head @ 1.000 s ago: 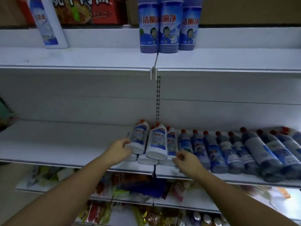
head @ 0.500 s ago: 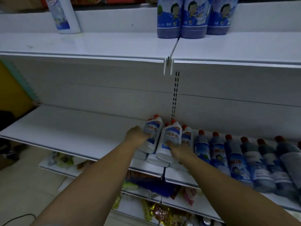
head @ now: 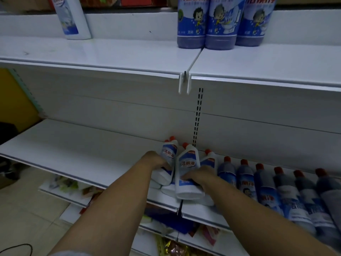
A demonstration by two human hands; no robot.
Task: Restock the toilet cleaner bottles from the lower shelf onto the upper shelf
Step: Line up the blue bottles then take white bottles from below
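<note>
1. Since half a second ago both hands have closed further onto the pile: the right hand (head: pixel 198 175), then only touching the front white toilet cleaner bottle (head: pixel 188 174), now lies across its label, and the left hand (head: pixel 156 161) has sunk in against the white bottle behind it (head: pixel 167 163).
2. The white bottles, red caps pointing at the back panel, lie heaped on the lower shelf (head: pixel 73 150) right at the seam between two shelf boards; at least one more white bottle (head: pixel 209 160) lies beside them, partly covered.
3. The right hand's fingers (head: pixel 186 177) are curled over the front bottle's face, pressing it. The left hand's fingers are hidden behind the bottles, so I cannot tell how they sit, though the hand looks wrapped round its bottle.
4. Just to the right a row of dark blue bottles (head: pixel 265 189) lies flat along the same shelf, running off to the edge.
5. Above, the upper shelf (head: pixel 110 56) carries three upright blue bottles (head: pixel 221 24) at the seam and one white bottle (head: pixel 73 17) well to the left, with bare shelf between.
6. To my eye this is the grasp step: a bottle in each hand, nothing lifted yet.
7. The next move calls for firm holds, a clean lift without toppling the rest of the heap, clearing the upper shelf's front lip, then standing each bottle upright on bare shelf.
</note>
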